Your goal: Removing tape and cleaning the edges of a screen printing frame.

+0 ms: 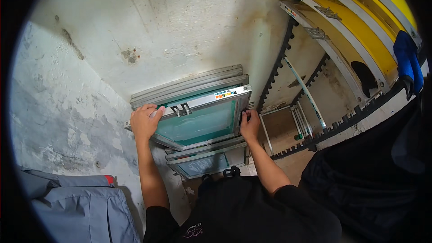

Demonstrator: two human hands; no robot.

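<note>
A metal screen-printing frame with green mesh (198,121) is tilted up in front of me, a small metal bracket fixed on its top rail. My left hand (145,121) grips the frame's upper left corner. My right hand (249,126) grips its right side rail. Behind it, several more metal frames (189,83) lean stacked against the stained white wall (148,27). Another frame with pale mesh (202,164) lies lower, partly hidden by the held one.
A toothed black rack (279,69) stands to the right, holding several yellow-mesh frames (360,31) in its slots. A blue cloth (408,58) hangs on the rack's far right. A grey cloth with a red patch (81,207) lies at lower left.
</note>
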